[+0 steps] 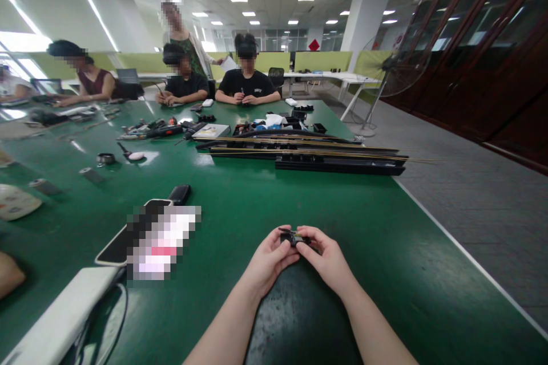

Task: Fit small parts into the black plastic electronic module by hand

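A small black part (294,238) with a yellowish bit on it is held between both hands, above the near part of the green table (240,199). My left hand (274,256) grips its left side, thumb in front and fingers behind. From the right, my right hand (324,252) pinches the same part between thumb and fingers. The fingertips of the two hands nearly meet. Fingers cover much of the part, so its exact shape is unclear.
Phones (117,239), a white box-like device (64,313) and cables lie left. Long black rails (342,165) with thin rods lie ahead, tools (160,130) beyond. People sit across the table; one stands. A fan (387,65) stands at right.
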